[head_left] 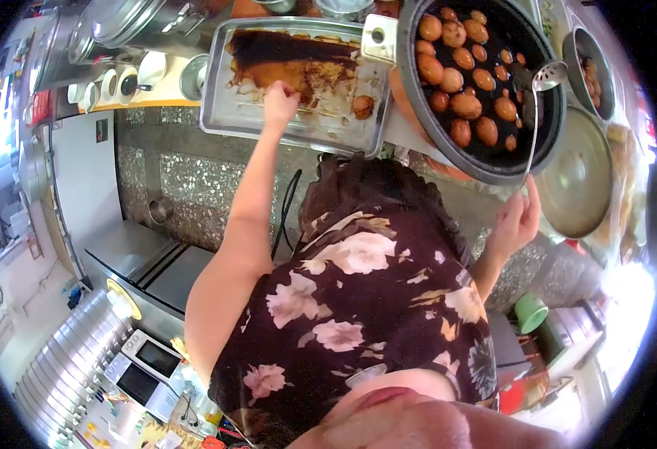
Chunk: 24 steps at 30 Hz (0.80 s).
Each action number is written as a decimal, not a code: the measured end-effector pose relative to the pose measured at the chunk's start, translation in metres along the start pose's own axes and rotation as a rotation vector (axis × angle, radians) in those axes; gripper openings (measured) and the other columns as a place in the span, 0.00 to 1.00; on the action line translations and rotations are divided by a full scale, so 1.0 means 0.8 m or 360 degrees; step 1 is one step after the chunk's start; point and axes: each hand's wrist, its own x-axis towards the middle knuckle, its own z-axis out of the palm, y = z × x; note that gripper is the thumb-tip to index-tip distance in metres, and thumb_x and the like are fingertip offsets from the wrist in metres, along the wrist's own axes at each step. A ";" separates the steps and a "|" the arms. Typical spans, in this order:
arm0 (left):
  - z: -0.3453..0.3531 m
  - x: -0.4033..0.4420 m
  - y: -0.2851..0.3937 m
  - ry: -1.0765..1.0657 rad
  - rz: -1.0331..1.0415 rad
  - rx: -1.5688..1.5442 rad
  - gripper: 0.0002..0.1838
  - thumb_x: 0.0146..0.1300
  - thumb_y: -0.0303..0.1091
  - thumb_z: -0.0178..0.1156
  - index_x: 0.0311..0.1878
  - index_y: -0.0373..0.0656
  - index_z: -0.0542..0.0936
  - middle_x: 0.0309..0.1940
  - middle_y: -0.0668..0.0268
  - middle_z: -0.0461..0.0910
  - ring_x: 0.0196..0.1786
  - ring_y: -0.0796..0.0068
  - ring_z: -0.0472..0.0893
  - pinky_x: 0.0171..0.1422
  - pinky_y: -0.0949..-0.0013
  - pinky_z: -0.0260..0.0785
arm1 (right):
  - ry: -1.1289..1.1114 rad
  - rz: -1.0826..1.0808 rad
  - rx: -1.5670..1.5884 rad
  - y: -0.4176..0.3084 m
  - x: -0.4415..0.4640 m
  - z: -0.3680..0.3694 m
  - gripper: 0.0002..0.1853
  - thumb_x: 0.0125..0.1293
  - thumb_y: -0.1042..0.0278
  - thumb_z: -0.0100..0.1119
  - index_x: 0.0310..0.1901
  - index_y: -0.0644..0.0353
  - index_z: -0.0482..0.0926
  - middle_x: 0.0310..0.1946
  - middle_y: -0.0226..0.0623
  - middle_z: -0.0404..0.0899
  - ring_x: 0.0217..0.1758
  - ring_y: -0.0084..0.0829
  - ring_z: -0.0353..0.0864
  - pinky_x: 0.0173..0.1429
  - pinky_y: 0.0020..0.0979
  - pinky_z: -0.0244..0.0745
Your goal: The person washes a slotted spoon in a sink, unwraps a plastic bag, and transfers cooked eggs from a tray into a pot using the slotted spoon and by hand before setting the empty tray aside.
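Note:
Over a metal tray (321, 135) with dark brown sauce on it, my left hand (281, 103) is held with its fingers drawn together; whether anything is between them is too small to tell. One brown egg (362, 107) lies on the tray's right part. My right hand (518, 217) grips the thin handle of a slotted ladle (550, 75), whose head is at the right inside rim of a large dark pot (486, 173). Several brown eggs (466, 105) sit in dark liquid in that pot.
A smaller pot (604, 97) holding brown eggs stands at the upper right, with a big round lid (579, 176) below it. White cups (153, 69) and large metal pots (123, 22) are at the upper left. A black cable (287, 213) hangs near my left arm.

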 end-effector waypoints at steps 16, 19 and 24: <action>-0.023 -0.055 -0.105 0.1037 -0.0836 -0.0254 0.35 0.42 0.40 0.72 0.46 0.28 0.65 0.47 0.45 0.65 0.49 0.54 0.67 0.54 0.56 0.64 | 0.0099 -0.0283 -0.0673 -0.013 0.033 -0.001 0.13 0.59 0.75 0.59 0.46 0.65 0.79 0.23 0.21 0.72 0.24 0.11 0.66 0.29 0.14 0.62; -0.007 -0.064 -0.114 0.1065 -0.1469 -0.0945 0.29 0.47 0.41 0.69 0.45 0.31 0.68 0.43 0.51 0.68 0.42 0.60 0.73 0.39 0.61 0.72 | -0.0023 -0.0121 -0.0826 -0.015 0.044 -0.029 0.12 0.58 0.74 0.61 0.45 0.63 0.80 0.21 0.23 0.71 0.23 0.10 0.65 0.28 0.15 0.61; -0.011 -0.080 -0.117 0.0104 -0.1482 -0.1973 0.14 0.54 0.36 0.60 0.41 0.37 0.73 0.34 0.61 0.74 0.34 0.66 0.75 0.32 0.65 0.72 | -0.0120 -0.0234 -0.1428 -0.006 0.056 -0.034 0.16 0.53 0.67 0.65 0.46 0.56 0.81 0.25 0.30 0.74 0.27 0.22 0.72 0.34 0.23 0.69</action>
